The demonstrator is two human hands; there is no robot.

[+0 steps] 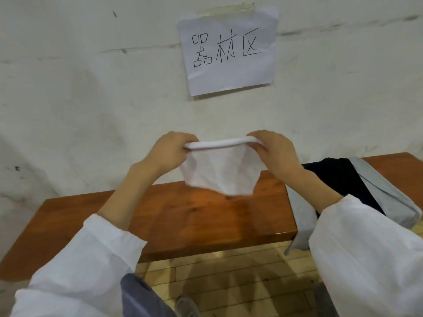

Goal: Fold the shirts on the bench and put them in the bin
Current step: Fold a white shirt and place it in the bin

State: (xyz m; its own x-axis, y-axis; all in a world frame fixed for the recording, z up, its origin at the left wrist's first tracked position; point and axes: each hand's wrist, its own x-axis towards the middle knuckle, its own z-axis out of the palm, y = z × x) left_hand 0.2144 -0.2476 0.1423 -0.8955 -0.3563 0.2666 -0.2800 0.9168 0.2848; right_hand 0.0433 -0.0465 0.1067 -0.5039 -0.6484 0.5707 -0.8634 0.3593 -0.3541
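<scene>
- Whitewashed wall (91,88), scuffed and cracked, fills the background. A taped paper sign (229,51) with handwritten characters hangs straight above my fingers.
- Below my fingers runs a reddish-brown wooden bench (194,220), its far side against the wall.
- My left hand (169,152) pinches the left end of a white shirt (219,172). The fingers curl over its rolled top edge and the thumb is tucked underneath.
- My right hand (274,154) grips the right end the same way, fingers curled round the edge.
- The white shirt hangs between the two sets of fingers. Its top edge is pulled taut from one grip to the other and the rest sags in a loose pouch. I cannot tell whether the lowest fold touches the bench.
- To the right of my right fingers, past the wrist, a black garment (338,179) lies on the bench. A grey garment (389,197) lies with it and spills over the front edge.
- White sleeves (366,248) cover both forearms, pushed back from the wrists.
- Nearer to me than the fingers, pale floor tiles (229,282) show under the bench, with a shoe (185,305) at the bottom.
</scene>
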